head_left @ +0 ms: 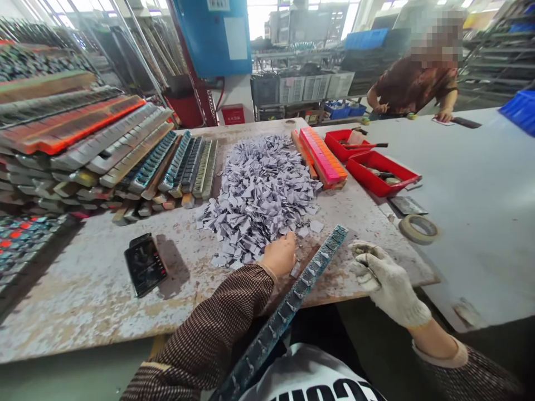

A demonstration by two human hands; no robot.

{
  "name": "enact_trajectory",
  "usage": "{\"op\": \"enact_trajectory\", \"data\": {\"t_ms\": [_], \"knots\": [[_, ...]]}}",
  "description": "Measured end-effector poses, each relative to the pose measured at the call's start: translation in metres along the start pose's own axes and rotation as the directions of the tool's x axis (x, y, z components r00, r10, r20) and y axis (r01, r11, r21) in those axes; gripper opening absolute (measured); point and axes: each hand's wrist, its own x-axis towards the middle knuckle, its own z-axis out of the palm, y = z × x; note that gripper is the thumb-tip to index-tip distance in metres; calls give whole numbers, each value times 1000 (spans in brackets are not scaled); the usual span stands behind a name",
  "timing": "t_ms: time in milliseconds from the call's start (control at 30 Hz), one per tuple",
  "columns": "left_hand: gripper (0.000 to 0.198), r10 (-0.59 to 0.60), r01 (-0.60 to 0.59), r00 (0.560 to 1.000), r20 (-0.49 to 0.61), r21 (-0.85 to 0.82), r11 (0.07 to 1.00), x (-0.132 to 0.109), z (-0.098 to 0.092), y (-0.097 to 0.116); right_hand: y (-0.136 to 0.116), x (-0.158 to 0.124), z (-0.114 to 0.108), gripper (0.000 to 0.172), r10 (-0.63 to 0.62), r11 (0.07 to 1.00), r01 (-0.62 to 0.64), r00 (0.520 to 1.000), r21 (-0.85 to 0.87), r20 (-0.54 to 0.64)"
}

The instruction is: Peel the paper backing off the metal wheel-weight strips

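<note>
My bare left hand (281,255) is at the near edge of a heap of small grey-white flat pieces (267,195). Its fingers are curled, and what they hold, if anything, is hidden. A long bar (288,306), speckled blue-green at its far end, slants from my lap over the table edge, with small pale metal-looking prongs along its face. My right hand (387,284), in a white knitted glove, is to the right of the bar and apart from it. Its fingers are bent in toward the thumb; anything between them is too small to make out.
Stacked bars (125,145) fill the table's left side, near a black phone-like device (144,264). Beyond the heap lie pink and orange bars (321,156). Red trays (380,172) and a tape roll (418,228) are at right. Another person (418,83) works across the table.
</note>
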Motion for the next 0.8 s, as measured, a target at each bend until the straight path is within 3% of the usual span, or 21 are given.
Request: {"op": "enact_trajectory", "data": {"t_ms": [133,200,233,300,400,533,700,800], "knots": [[50,62,-67,995,-77,-57,996,-13,-5,8,-15,10,13,18,-102,983,82,988,-166,-115],[48,140,-152,975,-175,-62,986,-25,-6,16,-24,15,22,16,-167,966,137,979,-219,-121],[41,201,-220,948,-248,-51,974,-31,-6,21,-28,18,27,18,-188,963,162,977,-217,-105],[23,332,-362,848,-414,6,932,-44,-5,27,-39,24,36,20,-198,971,184,977,-155,-79],[15,415,-456,701,-579,82,886,-58,-4,31,-56,32,45,27,-91,990,95,995,99,-49],[14,378,-442,651,-658,76,894,-67,-4,26,-68,35,48,30,-7,942,0,1000,335,19],[16,460,-500,562,-688,161,851,-70,0,21,-71,35,50,36,20,936,-48,996,348,82],[17,422,-524,579,-697,78,848,-71,-1,21,-71,34,49,31,16,920,-49,996,390,86]]}}
